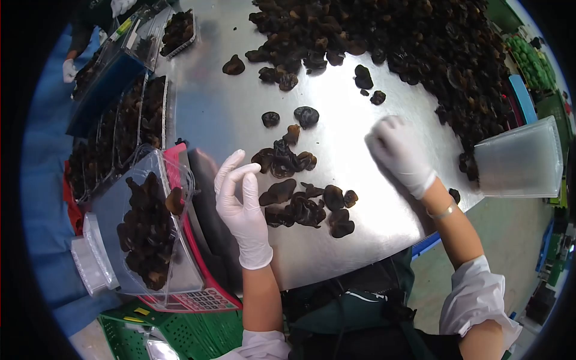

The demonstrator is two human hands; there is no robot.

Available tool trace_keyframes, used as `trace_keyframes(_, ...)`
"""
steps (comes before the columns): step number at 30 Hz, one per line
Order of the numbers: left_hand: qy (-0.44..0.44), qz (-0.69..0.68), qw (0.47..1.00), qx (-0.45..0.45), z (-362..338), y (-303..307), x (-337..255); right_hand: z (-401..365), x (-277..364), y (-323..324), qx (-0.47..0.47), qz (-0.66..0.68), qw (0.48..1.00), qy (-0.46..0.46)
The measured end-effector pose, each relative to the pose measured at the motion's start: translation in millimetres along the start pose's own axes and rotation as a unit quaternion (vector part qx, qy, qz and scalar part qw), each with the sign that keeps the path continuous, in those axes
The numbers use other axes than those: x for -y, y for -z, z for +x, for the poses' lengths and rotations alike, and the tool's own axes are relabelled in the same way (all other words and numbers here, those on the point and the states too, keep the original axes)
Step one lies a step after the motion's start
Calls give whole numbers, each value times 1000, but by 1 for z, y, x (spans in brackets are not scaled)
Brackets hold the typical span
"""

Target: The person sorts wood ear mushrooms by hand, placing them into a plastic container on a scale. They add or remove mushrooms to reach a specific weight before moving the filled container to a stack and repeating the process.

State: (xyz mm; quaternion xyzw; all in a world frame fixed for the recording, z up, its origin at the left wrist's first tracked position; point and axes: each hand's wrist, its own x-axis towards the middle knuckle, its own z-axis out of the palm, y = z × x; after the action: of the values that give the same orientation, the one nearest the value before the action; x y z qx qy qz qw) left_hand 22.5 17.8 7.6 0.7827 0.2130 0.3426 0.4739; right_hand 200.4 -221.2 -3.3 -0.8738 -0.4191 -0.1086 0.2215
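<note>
Green plastic crate (204, 332) low, near left, below the tabletop (372, 210). Pink-rimmed scale (195, 246) at the tabletop's left edge, keypad facing near; clear plastic tray (187, 273) on it, holding a dark pile of wood ear mushrooms (144, 234).

Left hand (245, 189), white-gloved, just right of the scale: fingers half bent, thumb apart, narrow gap. Small groups of loose mushrooms (303, 210) lie just beside it, off the near edge, more beyond. Right hand (384, 135), gloved, over the tabletop's right part: fingers curled, motion-blurred; cannot tell whether it grips anything.

Stacked clear containers (519, 159) at the right edge. Filled trays (129, 117) in a row beyond the scale. Large mushroom heap (420, 36) covers the far right corner. Co-worker's gloved hand (69, 71), far left.
</note>
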Motion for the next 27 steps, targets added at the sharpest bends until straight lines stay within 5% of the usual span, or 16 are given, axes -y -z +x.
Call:
trace_keyframes(4,17,-28,999,-12,1,1,-4,-52,-31,54,7,-158,970,-183)
trace_keyframes(7,20,-44,999,-15,1,2,-7,-66,-31,87,-92,-200,961,-166)
trace_keyframes(9,17,-46,999,-14,1,2,-9,-60,-9,88,-76,-52,984,-154)
trace_keyframes(11,20,-56,998,-6,0,0,-10,-47,39,70,-16,323,913,-247)
trace_keyframes(12,26,-61,998,-1,-1,0,-9,-39,56,55,50,328,917,-223)
trace_keyframes(13,21,-64,998,-1,-2,-1,-6,-52,36,2,23,239,969,-53)
trace_keyframes(15,46,-81,996,-12,-2,-3,0,-27,61,3,98,240,965,-39)
trace_keyframes(22,51,-102,993,-15,0,-1,-1,-66,10,27,101,-89,962,-238)
trace_keyframes(27,65,-118,990,-29,2,5,-3,-136,-48,53,-44,-153,942,-295)
